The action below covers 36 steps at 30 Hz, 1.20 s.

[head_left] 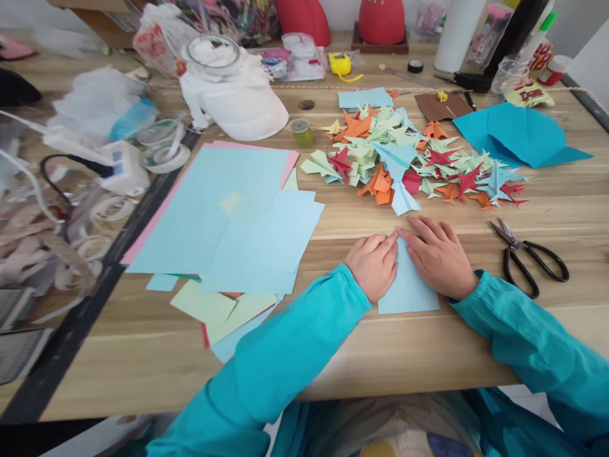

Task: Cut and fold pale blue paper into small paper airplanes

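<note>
A small sheet of light blue paper [406,293] lies on the wooden table before me, its upper end covered by my fingers. My left hand [375,265] is closed, its fingers bent together at the paper's upper left edge. Stretched flat, with fingers a little apart, my right hand [436,255] presses on the paper's right side. The fingertips of both hands meet near the top of the sheet, where a fold, if any, is hidden. Just beyond them is a heap of folded paper planes and stars [394,158] in green, orange, red and blue.
Black-handled scissors [528,257] lie open at the right. A stack of coloured paper [214,216] spreads at the left. Farther back are a white cap [233,95], a green thread spool [302,133], a yellow tape measure [339,64] and large folded blue paper [523,136].
</note>
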Each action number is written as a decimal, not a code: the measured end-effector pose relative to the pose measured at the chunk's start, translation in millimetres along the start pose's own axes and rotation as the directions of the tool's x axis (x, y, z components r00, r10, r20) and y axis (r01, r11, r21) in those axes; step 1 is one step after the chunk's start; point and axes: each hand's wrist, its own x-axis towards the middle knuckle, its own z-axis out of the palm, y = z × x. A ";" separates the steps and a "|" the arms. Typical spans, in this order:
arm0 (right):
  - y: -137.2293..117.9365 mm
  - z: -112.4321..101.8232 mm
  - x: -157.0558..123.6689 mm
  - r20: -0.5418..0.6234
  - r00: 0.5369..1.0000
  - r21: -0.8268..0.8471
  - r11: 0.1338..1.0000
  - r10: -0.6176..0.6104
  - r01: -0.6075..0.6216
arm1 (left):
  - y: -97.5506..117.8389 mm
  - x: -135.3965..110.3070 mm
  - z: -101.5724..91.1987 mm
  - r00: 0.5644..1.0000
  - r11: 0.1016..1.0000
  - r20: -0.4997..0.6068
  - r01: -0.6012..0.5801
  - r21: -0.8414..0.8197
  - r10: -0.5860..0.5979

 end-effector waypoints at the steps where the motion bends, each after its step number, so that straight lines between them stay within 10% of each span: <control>1: 0.0 -0.5 0.2 0.002 1.000 0.000 1.000 -0.002 0.002 | -1.2 0.5 -0.7 1.000 1.000 0.010 -0.009 0.003 0.009; 36: 2.3 1.9 -0.4 -0.030 0.999 0.019 1.000 -0.018 0.019 | 6.4 -33.8 -17.8 0.987 0.990 -0.132 -0.071 0.122 0.087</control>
